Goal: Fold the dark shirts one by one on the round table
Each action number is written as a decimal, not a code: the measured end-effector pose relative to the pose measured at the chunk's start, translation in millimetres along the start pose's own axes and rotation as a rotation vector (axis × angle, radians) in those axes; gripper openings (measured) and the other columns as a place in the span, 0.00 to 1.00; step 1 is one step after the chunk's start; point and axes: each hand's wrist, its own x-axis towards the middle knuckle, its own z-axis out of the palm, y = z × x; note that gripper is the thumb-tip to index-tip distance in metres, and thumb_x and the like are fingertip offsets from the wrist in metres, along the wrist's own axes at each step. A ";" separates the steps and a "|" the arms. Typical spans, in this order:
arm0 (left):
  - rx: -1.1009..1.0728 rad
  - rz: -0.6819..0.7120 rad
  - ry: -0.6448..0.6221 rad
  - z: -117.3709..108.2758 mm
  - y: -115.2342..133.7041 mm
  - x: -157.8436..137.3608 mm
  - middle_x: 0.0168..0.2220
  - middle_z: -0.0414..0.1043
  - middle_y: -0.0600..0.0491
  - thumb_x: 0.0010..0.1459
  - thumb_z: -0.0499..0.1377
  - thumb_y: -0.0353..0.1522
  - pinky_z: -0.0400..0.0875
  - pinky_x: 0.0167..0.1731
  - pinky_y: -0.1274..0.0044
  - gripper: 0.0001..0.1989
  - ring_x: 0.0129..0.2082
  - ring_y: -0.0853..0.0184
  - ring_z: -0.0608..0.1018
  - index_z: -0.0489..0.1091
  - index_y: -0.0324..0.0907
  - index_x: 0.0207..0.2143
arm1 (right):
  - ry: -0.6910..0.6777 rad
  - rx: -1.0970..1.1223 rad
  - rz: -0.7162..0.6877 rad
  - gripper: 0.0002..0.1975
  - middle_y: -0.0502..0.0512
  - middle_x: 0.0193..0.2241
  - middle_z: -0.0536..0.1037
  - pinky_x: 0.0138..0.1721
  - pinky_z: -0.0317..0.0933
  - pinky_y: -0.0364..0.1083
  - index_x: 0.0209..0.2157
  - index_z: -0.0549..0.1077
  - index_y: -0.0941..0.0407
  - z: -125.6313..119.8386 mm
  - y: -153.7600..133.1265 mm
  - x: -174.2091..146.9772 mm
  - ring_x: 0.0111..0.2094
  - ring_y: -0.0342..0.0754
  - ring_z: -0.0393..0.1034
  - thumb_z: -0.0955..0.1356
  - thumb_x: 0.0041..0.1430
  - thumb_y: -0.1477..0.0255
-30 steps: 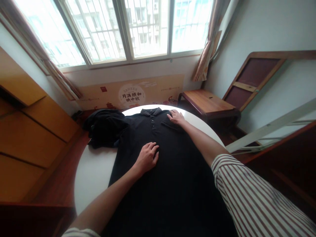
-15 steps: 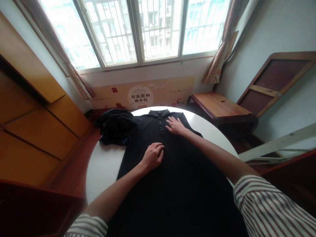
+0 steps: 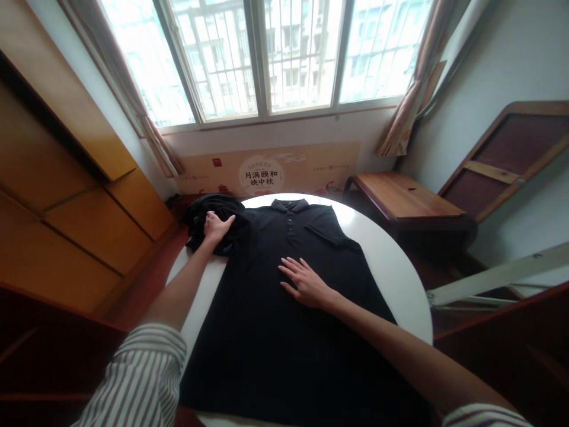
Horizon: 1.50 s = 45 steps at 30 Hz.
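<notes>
A black polo shirt (image 3: pixel 267 332) lies spread on the round white table (image 3: pixel 402 273), its collar at the far edge and its hem towards me. One of its sleeves is folded in over the right side of the chest. My right hand (image 3: pixel 304 283) rests flat on the middle of the shirt, fingers spread. At the far left my left hand (image 3: pixel 216 225) is over a crumpled heap of black cloth (image 3: pixel 226 204), thumb apart from the fingers. Whether its fingertips press into the cloth cannot be made out.
A low wooden table (image 3: pixel 395 193) stands beyond on the right, with a framed wooden panel (image 3: pixel 502 151) leaning behind it. Orange-brown cabinets (image 3: pixel 84 231) line the left side. A barred window (image 3: pixel 262 59) is ahead, above a printed banner (image 3: pixel 329 166).
My left hand has gone from the shirt's middle to the black heap at the far left. My right hand has slid from the upper chest down towards me. The view has shifted slightly.
</notes>
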 end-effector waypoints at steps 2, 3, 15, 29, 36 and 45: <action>0.039 -0.013 -0.039 3.7 5.6 1.1 0.53 0.70 0.29 0.50 0.67 0.49 0.70 0.51 0.64 0.42 0.54 0.44 0.74 0.59 0.30 0.57 | 0.001 0.011 -0.009 0.31 0.63 0.68 0.55 0.68 0.40 0.61 0.66 0.61 0.60 0.7 1.2 0.5 0.69 0.56 0.45 0.57 0.69 0.56; 0.059 -0.013 -0.066 5.4 8.1 1.4 0.52 0.71 0.29 0.50 0.67 0.47 0.71 0.50 0.64 0.41 0.53 0.43 0.75 0.60 0.30 0.57 | 0.001 0.016 -0.012 0.31 0.63 0.68 0.55 0.68 0.40 0.61 0.66 0.61 0.60 0.9 1.4 0.2 0.69 0.56 0.45 0.57 0.69 0.56; 0.135 0.159 -0.198 -23.4 65.4 47.1 0.31 0.77 0.45 0.53 0.63 0.32 0.75 0.36 0.73 0.16 0.37 0.55 0.80 0.72 0.32 0.42 | 0.023 0.011 -0.043 0.30 0.64 0.68 0.55 0.67 0.40 0.62 0.65 0.62 0.59 6.2 5.5 -1.4 0.69 0.58 0.46 0.57 0.69 0.57; 0.354 0.504 -0.375 69.9 68.5 -60.3 0.46 0.75 0.35 0.60 0.58 0.35 0.69 0.50 0.64 0.17 0.50 0.48 0.77 0.68 0.36 0.50 | 0.039 -0.017 -0.049 0.30 0.63 0.68 0.56 0.67 0.40 0.62 0.65 0.62 0.58 10.7 6.2 -0.4 0.69 0.58 0.46 0.57 0.69 0.57; 0.293 0.419 -0.292 59.9 74.3 -14.3 0.52 0.73 0.35 0.67 0.50 0.39 0.67 0.53 0.66 0.19 0.54 0.49 0.75 0.74 0.37 0.46 | 0.027 0.020 -0.041 0.29 0.64 0.68 0.55 0.67 0.39 0.63 0.65 0.62 0.58 8.8 6.7 -0.5 0.69 0.58 0.46 0.58 0.69 0.58; 0.078 0.123 -0.291 80.5 64.3 60.1 0.49 0.75 0.34 0.51 0.67 0.41 0.69 0.50 0.69 0.20 0.52 0.50 0.76 0.77 0.35 0.40 | 0.246 0.442 0.177 0.27 0.64 0.57 0.71 0.54 0.66 0.53 0.61 0.66 0.56 -26.5 34.0 1.9 0.55 0.54 0.69 0.63 0.65 0.58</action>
